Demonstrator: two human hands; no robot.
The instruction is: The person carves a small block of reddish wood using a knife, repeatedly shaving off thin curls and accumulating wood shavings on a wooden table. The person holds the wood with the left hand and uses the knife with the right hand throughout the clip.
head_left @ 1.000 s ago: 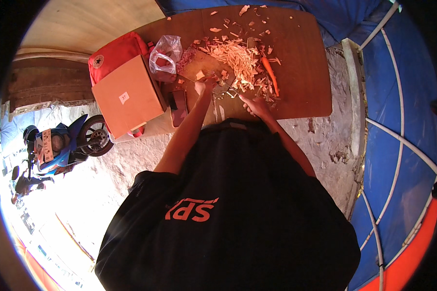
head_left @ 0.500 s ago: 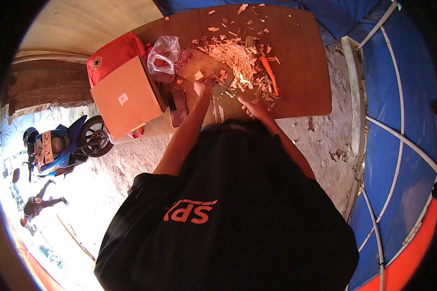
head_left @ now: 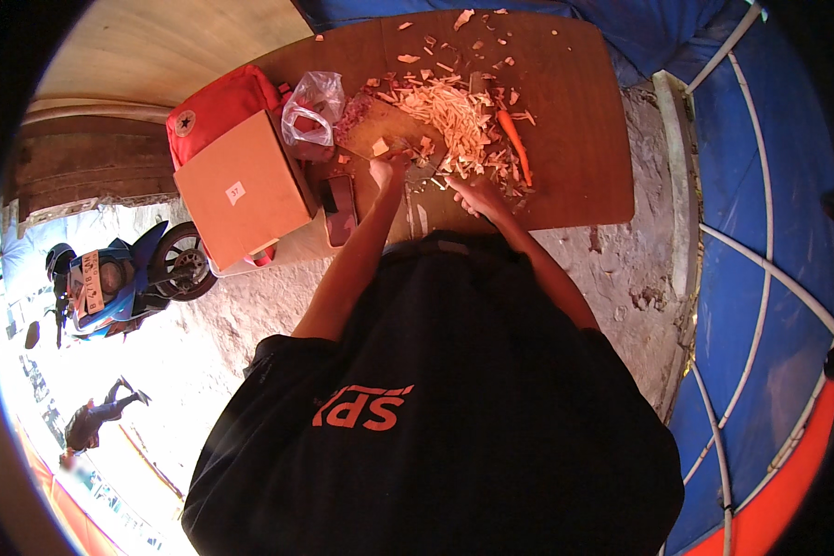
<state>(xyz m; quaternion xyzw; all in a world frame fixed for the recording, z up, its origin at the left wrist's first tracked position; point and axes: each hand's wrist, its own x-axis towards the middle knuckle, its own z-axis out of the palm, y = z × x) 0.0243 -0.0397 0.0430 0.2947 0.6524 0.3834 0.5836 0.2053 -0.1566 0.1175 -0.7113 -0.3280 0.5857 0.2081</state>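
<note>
Pale cut strips form a pile (head_left: 456,116) on the brown worktop (head_left: 579,139). At the near side of the pile is a knife (head_left: 434,170), thin and not very distinct. The right hand (head_left: 475,195), just nearer to the person than the pile, has its fingers closed around the handle of this knife. The left hand (head_left: 387,170) is to the near left of the pile; its fingers are bent, but I cannot tell if they are clamped on something.

Left of the pile lies a yellowish board (head_left: 380,122), with a light block (head_left: 380,146) upon it. Just beside the pile, on its right, is a carrot (head_left: 512,139). Scraps (head_left: 408,58) are scattered at the far side of the pile. Farther left of the pile are the plastic bag (head_left: 317,97), then the box (head_left: 246,190) and the red backpack (head_left: 218,107), which the box partly covers. To the near left of the pile lies a phone (head_left: 341,213). Well apart from the pile, on the left, stands a motorbike (head_left: 116,278).
</note>
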